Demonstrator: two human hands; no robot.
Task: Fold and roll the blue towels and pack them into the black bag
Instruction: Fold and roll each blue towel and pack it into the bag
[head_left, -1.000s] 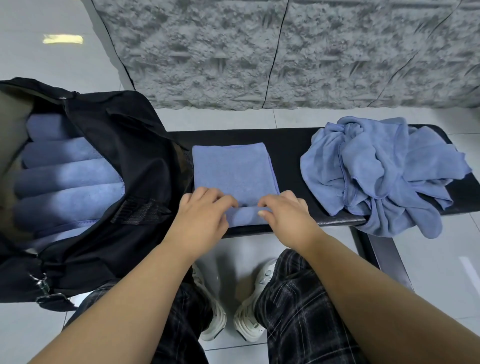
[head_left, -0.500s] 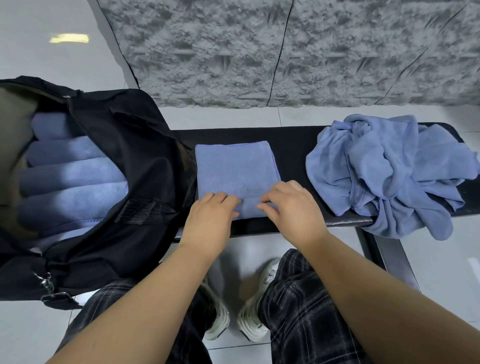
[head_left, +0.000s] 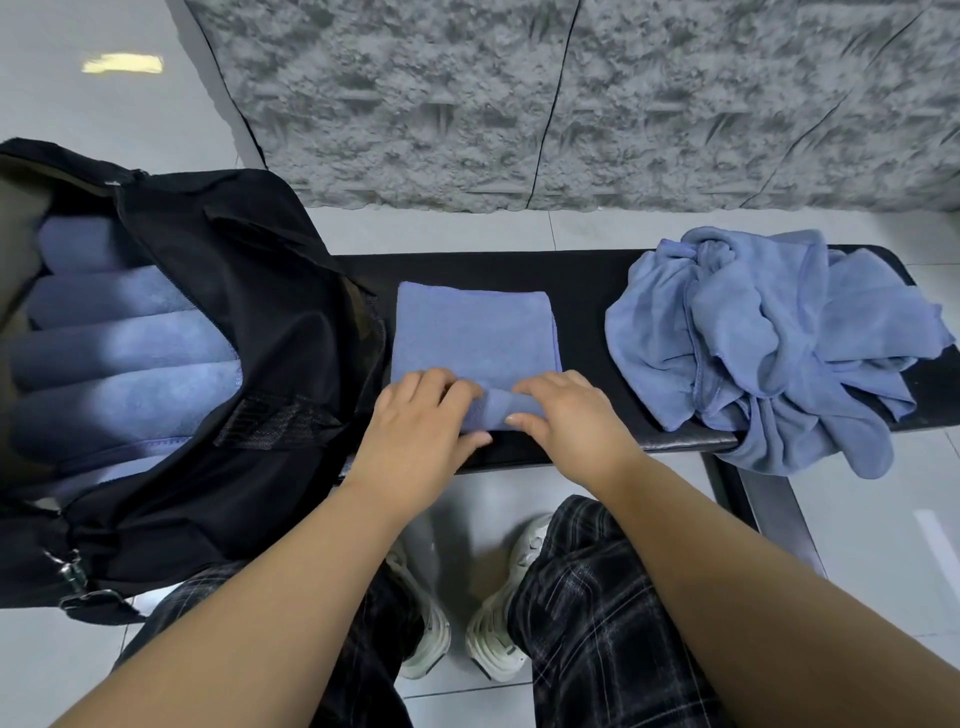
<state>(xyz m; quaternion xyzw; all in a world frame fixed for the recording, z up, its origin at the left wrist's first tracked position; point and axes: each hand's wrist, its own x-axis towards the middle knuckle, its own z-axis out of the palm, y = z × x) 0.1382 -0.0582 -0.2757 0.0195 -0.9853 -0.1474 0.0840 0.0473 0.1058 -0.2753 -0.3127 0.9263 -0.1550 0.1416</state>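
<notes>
Several things, biggest first: black bag (head_left: 218, 332) is sitting open at left w/ its flap thrown back, leaning over the left end of the black bench (head_left: 582, 270). Inside, approx five rolled towels (head_left: 119, 353) are lying side by side, so a good part of the packing looks done already. At the bench's right end a crumpled pile of loose towels (head_left: 769, 343) is waiting, one corner hanging off the front edge; none of those are folded yet, so plenty is left, I'd judge.

Mid-bench, just beside the bag, the folded towel (head_left: 472, 332) is lying flat, its near edge being turned up into the start of a roll. Left hand (head_left: 415, 431) is gripping that rolled edge, fingers curled over the top and thumb under the front. Right hand (head_left: 566, 415) is doing likewise on the other end, fingertips hooked over the roll. So: this towel is folded, roll barely begun, packing it still to come.

Brands/labels/writing: nothing legible anywhere, incl. the bag's mesh patch and strap hardware.
</notes>
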